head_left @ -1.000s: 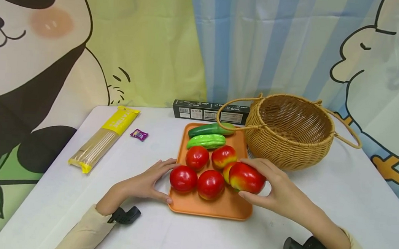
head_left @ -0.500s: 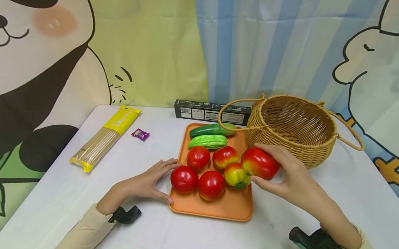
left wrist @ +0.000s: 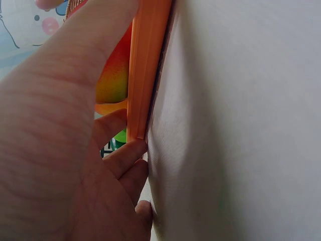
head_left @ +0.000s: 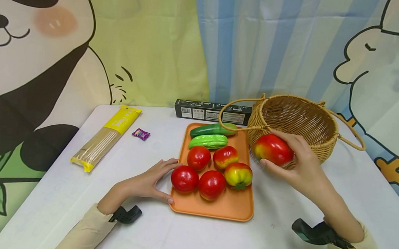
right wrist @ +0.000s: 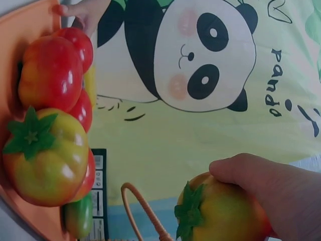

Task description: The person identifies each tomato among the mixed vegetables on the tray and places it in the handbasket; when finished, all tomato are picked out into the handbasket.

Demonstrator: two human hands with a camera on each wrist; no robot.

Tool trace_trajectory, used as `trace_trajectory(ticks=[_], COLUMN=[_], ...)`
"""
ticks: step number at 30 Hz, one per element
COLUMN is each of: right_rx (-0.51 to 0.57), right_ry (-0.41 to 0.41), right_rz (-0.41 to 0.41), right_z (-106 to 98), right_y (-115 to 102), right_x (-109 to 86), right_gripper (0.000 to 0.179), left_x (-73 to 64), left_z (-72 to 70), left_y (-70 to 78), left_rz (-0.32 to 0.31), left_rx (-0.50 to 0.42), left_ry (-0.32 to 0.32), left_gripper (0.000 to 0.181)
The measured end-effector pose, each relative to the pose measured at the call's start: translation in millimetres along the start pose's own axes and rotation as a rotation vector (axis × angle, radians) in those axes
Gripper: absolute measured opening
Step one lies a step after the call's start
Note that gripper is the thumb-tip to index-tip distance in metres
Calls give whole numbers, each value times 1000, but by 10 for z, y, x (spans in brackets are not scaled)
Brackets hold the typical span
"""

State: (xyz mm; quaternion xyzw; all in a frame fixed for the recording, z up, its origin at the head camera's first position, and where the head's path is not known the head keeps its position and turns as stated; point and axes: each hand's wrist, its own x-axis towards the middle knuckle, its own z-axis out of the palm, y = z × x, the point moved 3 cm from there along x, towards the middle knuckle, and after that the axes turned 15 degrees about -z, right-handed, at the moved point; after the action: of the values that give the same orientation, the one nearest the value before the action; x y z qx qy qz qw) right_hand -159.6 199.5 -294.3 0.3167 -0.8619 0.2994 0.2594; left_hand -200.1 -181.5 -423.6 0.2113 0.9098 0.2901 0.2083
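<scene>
My right hand (head_left: 308,165) grips a red and yellow tomato (head_left: 274,150), holding it up in front of the wicker basket (head_left: 326,149). The right wrist view shows this tomato's green leafy top (right wrist: 190,211). My left hand (head_left: 148,182) touches the left edge of the orange tray (head_left: 211,210), thumb near the front corner and fingers farther back. On the tray lie several tomatoes, among them a red one (head_left: 212,184) and a yellow-green one (head_left: 238,175). Behind these are a light green bumpy gourd (head_left: 208,141) and a dark green cucumber (head_left: 209,130).
A black box (head_left: 212,112) stands behind the tray, left of the basket. On the left side of the white table lie a yellow-topped noodle packet (head_left: 106,138) and a small purple sweet (head_left: 141,134). The basket's handle (head_left: 225,126) overhangs the tray's back corner.
My right hand has lifted the tomato off the tray and carried it right and back toward the basket, uncovering the yellow-green tomato. The left hand stays at the tray's edge.
</scene>
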Motion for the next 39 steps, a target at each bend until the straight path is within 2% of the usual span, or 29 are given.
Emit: trace_trajectory(ticks=[8,21,28,39], right_rx=[5,-27,-63,-69], right_ry=[37,82,97,145], right_rz=[47,23,42,94], right_z=[-36,-129,-187,-183], right_y=[93,175,208,416], right_x=[17,60,131,166], right_gripper=[72,75,75,75], left_x=[-6,-12,-18,-7], left_z=[-9,-12,-8,-3], left_y=[21,31,15,7], left_rz=[-11,-41,-48,-69], left_rx=[4,-17,-18,-14], left_ry=[-4,-19,-18,-27], left_gripper=[100,99,99,100])
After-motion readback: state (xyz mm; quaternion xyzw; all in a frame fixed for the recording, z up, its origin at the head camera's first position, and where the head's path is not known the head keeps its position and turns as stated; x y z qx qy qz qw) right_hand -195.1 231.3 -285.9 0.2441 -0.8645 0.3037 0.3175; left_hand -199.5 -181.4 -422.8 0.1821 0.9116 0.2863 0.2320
